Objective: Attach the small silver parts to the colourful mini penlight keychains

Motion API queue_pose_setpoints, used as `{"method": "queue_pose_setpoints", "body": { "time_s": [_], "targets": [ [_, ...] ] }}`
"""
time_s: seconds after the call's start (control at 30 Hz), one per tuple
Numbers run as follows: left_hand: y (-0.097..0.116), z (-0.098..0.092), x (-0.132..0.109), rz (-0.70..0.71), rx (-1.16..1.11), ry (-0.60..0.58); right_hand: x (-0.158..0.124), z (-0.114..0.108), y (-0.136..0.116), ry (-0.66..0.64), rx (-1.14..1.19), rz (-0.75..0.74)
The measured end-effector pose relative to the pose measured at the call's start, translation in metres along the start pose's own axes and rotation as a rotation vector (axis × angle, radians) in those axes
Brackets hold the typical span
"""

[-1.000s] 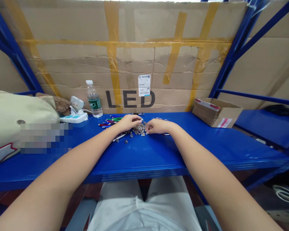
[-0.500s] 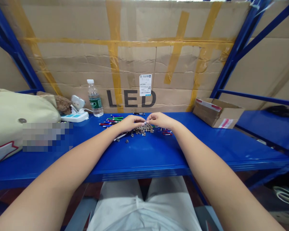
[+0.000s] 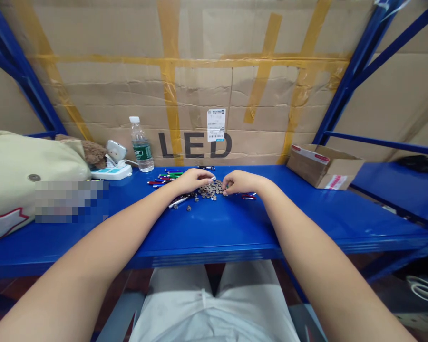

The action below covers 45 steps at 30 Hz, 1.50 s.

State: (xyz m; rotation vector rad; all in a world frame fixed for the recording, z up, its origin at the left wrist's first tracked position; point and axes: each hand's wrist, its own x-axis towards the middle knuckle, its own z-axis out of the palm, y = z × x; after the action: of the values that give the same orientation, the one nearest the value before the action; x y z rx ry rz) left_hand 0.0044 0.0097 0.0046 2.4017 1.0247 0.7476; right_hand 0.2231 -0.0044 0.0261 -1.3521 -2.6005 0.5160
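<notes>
My left hand (image 3: 194,180) pinches a small silvery piece (image 3: 213,178) between thumb and fingertips, just above a pile of small round metal pieces (image 3: 209,191). To the right of that pile, my right hand (image 3: 243,181) is low over the table with its fingers curled down and drawn together. A bit of green shows by its fingertips; what they hold, if anything, cannot be made out. Small red clip-like pieces (image 3: 248,196) lie just beyond its wrist side. Left of the pile are several coloured pen-like sticks (image 3: 164,179), partly behind my left hand, and a white pen-like stick (image 3: 178,203).
Everything lies on a blue metal table (image 3: 207,230). A water bottle (image 3: 141,149), a white power strip (image 3: 112,172) and a pale bag (image 3: 32,166) stand at the left. An open cardboard box (image 3: 310,171) sits at the back right, before a large taped carton (image 3: 128,90).
My hands were together at the small silvery piece; now they are apart. My right hand has moved right and down to the table, while the left keeps the piece.
</notes>
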Motion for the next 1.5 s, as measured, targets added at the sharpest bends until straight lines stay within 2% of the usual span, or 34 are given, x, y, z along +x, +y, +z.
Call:
{"method": "queue_pose_setpoints", "body": {
  "time_s": [0.27, 0.5, 0.57, 0.7, 0.8, 0.9, 1.03, 1.1, 1.27, 1.5],
  "targets": [
    [0.000, 0.000, 0.000, 0.005, 0.011, 0.003, 0.002, 0.004, 0.001, -0.042, -0.048, 0.028],
    [0.001, 0.001, -0.001, -0.001, 0.015, -0.005, 0.007, 0.004, 0.004, 0.195, 0.053, -0.031],
    [0.001, 0.001, -0.001, -0.007, 0.014, -0.001, 0.005, 0.003, 0.003, 0.143, 0.054, -0.019],
    [0.001, 0.001, -0.001, -0.004, 0.022, 0.005, 0.002, 0.003, 0.002, -0.048, 0.001, 0.010],
    [0.001, 0.000, -0.001, -0.006, 0.023, -0.005, 0.001, 0.004, 0.000, -0.070, -0.037, 0.035],
    [0.001, 0.000, -0.001, -0.003, 0.019, -0.013, 0.003, 0.005, -0.002, 0.005, 0.010, 0.005],
    [-0.002, 0.001, 0.000, 0.013, -0.004, -0.019, 0.008, 0.007, -0.001, 0.253, 0.124, -0.065],
    [-0.004, 0.002, 0.000, 0.029, -0.027, -0.028, 0.012, 0.009, 0.001, 0.330, 0.156, -0.094],
    [-0.005, 0.002, 0.001, 0.057, -0.053, -0.016, 0.019, 0.015, 0.006, 0.416, 0.188, -0.116],
    [-0.002, 0.001, 0.001, 0.022, -0.045, 0.000, 0.020, 0.017, 0.004, 0.441, 0.208, -0.109]
  ]
}}
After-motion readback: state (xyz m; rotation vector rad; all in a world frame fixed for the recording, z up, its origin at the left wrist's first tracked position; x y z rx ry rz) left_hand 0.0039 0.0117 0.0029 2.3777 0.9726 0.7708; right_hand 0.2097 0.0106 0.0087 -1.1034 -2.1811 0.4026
